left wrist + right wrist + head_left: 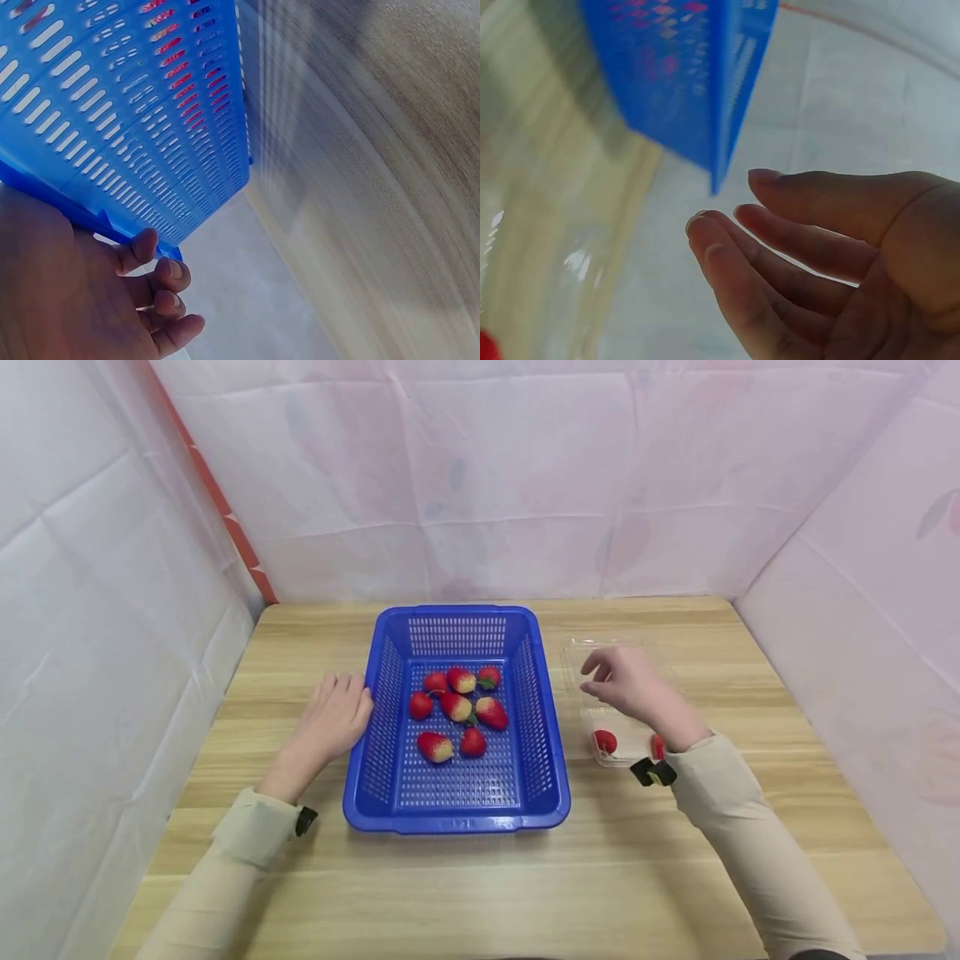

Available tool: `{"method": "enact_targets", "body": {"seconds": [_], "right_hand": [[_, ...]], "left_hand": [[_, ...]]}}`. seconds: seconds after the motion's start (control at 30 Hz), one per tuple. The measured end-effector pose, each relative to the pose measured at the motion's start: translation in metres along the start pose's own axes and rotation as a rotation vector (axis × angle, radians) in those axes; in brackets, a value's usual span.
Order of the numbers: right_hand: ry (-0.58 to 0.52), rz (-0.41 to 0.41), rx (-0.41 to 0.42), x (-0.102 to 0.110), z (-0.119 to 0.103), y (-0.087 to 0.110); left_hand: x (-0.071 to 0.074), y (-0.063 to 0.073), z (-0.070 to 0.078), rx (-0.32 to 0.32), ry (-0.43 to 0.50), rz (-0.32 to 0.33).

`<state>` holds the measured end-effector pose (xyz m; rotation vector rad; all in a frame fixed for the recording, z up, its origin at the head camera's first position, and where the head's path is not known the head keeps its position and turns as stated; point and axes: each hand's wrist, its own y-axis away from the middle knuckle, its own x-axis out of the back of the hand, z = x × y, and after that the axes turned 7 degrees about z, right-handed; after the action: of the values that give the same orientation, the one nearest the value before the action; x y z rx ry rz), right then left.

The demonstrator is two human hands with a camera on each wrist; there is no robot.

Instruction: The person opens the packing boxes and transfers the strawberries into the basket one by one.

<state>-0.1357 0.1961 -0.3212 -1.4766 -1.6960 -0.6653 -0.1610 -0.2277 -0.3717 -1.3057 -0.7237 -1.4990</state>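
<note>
A blue plastic basket (pixel 457 823) stands mid-table, with several red-and-pale-yellow strawberries (pixel 491 713) and round red fruits (pixel 421 705) on its mesh bottom. Against the basket's left rim rests my left hand (pixel 337 714); its fingers (pixel 171 274) hang loosely bent beside the rim in the left wrist view. My right hand (pixel 633 685) hovers over a clear plastic box (pixel 573 652) right of the basket. Thumb and fingers are apart there, with nothing between them in the right wrist view. Inside the box lie a red fruit (pixel 605 742) and another red piece (pixel 657 746), partly covered by the wrist.
The wooden table (pixel 465 893) has pale cloth walls (pixel 510 485) at its back and both sides. An orange-red strip (pixel 217 493) runs down the back left corner.
</note>
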Motion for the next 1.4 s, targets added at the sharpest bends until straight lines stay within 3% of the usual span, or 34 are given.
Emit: {"method": "enact_targets", "body": {"seconds": [0.17,0.4,0.57,0.8,1.03,1.4], "right_hand": [[0.002,-0.048,-0.026,-0.001,0.023,0.014],[-0.004,-0.110,0.033,-0.015,0.051,0.031],[-0.040,-0.176,-0.007,-0.026,0.062,0.036],[-0.074,-0.230,-0.045,-0.038,0.069,0.038],[-0.076,-0.277,-0.152,-0.045,0.070,0.039],[-0.063,-0.232,-0.132,-0.049,0.072,0.039]], "left_hand": [[0.001,0.000,0.001,0.008,0.000,-0.013],[0.000,0.000,0.001,0.007,0.003,-0.019],[-0.002,0.000,0.000,-0.001,0.000,-0.012],[0.000,0.000,0.001,0.003,0.001,0.002],[0.001,-0.001,0.001,0.005,-0.002,0.001],[0.002,-0.001,0.002,-0.002,-0.013,-0.007]]}}
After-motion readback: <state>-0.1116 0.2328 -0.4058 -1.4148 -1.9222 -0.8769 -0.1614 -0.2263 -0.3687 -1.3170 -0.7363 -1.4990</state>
